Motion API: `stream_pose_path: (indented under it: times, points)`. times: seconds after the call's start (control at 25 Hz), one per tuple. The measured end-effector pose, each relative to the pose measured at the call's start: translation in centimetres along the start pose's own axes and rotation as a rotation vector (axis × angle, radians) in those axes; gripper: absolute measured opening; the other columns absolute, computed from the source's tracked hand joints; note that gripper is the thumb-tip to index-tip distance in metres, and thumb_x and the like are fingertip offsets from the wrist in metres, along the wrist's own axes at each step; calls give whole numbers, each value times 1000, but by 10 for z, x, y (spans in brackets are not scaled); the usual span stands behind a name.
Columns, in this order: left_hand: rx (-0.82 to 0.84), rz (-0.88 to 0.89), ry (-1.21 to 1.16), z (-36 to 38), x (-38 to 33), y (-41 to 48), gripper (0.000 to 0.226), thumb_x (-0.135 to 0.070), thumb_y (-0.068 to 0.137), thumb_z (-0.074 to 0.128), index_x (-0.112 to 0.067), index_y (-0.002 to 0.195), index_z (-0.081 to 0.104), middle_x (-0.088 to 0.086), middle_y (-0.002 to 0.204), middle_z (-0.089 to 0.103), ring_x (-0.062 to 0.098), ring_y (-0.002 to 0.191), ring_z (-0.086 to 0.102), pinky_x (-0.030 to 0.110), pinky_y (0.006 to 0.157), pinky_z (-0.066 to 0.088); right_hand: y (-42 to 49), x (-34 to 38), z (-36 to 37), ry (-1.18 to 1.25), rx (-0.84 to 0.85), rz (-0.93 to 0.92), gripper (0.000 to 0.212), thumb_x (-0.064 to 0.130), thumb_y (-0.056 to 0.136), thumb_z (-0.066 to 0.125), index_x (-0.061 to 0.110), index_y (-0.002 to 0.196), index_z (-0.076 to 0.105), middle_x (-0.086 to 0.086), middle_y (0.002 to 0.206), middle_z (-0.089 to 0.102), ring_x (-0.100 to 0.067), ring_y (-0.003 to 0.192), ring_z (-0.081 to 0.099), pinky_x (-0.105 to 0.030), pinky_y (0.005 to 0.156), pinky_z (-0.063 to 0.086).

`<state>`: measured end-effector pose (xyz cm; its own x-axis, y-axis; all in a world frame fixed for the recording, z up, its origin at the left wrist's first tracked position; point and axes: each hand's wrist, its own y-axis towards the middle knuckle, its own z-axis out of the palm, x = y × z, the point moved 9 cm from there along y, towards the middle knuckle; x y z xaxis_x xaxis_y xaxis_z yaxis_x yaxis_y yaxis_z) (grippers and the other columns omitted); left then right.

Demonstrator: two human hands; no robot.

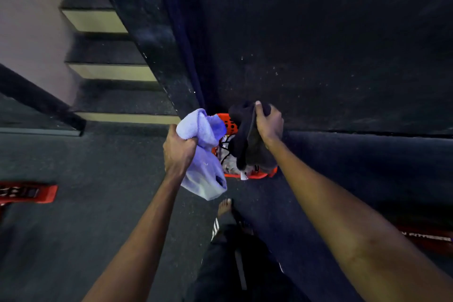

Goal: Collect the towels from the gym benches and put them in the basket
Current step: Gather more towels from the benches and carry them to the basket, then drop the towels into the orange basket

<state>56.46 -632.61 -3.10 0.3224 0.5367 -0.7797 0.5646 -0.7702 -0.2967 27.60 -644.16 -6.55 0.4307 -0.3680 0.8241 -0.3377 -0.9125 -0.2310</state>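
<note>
The left hand is fisted tight round a lilac towel, which bunches above the fingers and hangs in a loose fold below the wrist. The right hand grips a dark towel — thumb over its top edge, cloth trailing down from the palm. Both towels hang over an orange basket that stands on the dark floor; the dark one covers its right half, the lilac one its left rim. Pale cloth already lies inside. Behind it rises a dark wall, with stairs off to the left. A bare foot shows below the basket — red gear at the left edge.
</note>
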Motion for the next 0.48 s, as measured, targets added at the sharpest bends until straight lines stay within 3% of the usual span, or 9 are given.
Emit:
stream_pose_path:
  times: [0.12, 0.2, 0.24, 0.4, 0.48]
  points:
    - [44, 17, -10, 43, 4, 51, 33, -21, 80, 65, -17, 112, 59, 11, 111, 71, 31, 107, 66, 29, 78, 43, 50, -49, 69, -82, 111, 39, 55, 56, 93, 48, 16, 126, 65, -11, 131, 64, -30, 124, 56, -34, 104, 43]
    - [89, 29, -29, 82, 13, 89, 34, -22, 80, 67, -15, 112, 59, 10, 109, 72, 30, 104, 66, 28, 76, 41, 101, -131, 128, -151, 196, 166, 77, 71, 81, 38, 21, 136, 59, -6, 144, 55, -27, 135, 48, -41, 114, 33]
    - [105, 30, -37, 99, 16, 103, 36, -26, 78, 68, -16, 112, 59, 8, 107, 72, 28, 102, 67, 28, 75, 43, 113, -157, 144, -132, 212, 258, 78, 72, 80, 40, 22, 136, 59, -6, 145, 54, -26, 136, 47, -42, 115, 32]
    - [209, -12, -57, 168, 30, 150, 34, -36, 74, 68, -28, 107, 61, -7, 94, 70, 13, 88, 68, 27, 74, 48, 123, -158, 153, 9, 208, 417, 42, 41, 100, 50, 12, 125, 68, -7, 126, 65, -18, 115, 58, -26, 100, 39]
    - [273, -11, -31, 204, 33, 169, 18, -30, 78, 72, -32, 94, 64, -15, 82, 68, -5, 78, 67, 19, 68, 47, 136, -164, 146, 56, 140, 421, 41, 38, 102, 50, 9, 126, 66, -13, 129, 64, -22, 117, 58, -28, 101, 40]
